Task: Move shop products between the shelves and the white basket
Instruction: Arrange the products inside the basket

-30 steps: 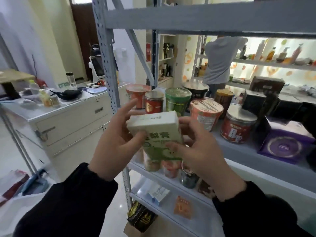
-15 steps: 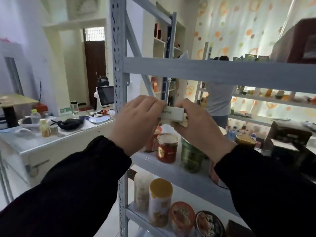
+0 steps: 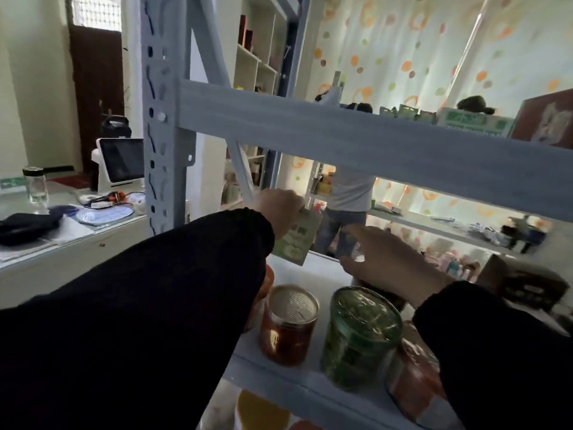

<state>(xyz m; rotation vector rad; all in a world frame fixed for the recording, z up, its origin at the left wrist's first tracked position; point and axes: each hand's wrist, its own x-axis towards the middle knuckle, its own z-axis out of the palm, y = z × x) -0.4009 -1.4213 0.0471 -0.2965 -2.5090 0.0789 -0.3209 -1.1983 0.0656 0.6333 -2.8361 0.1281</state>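
Carton [image 3: 296, 240], green and white, hung tilted from the left hand [image 3: 280, 209], pinched by its top edge, well inside the shelf [image 3: 310, 274] bay and above the back of the board, its lower corner just clear of the surface or barely touching; I could not tell which. The fingers were curled tight over the carton's top, so the grip was narrow and closed on it. The right hand [image 3: 384, 265] was spread wide and flat beside the carton, fingers apart, holding nothing, hovering over a dark tub whose lid it mostly hid.

Near the front stood a red can [image 3: 288, 327] and a green jar [image 3: 359, 336], both upright, with another reddish can at the far right, partly behind the right sleeve. The left sleeve passed close over the red can. No white basket was in view.

To my eye the carton was being set down at the back of the shelf. The risks looked plain enough: a top-edge pinch lets a tilted carton swing, so it could land on a corner and topple. Either sleeve, drawn out carelessly, might clip the red can or green jar and knock it off the front lip. The open right hand might also nudge the tub beneath it.
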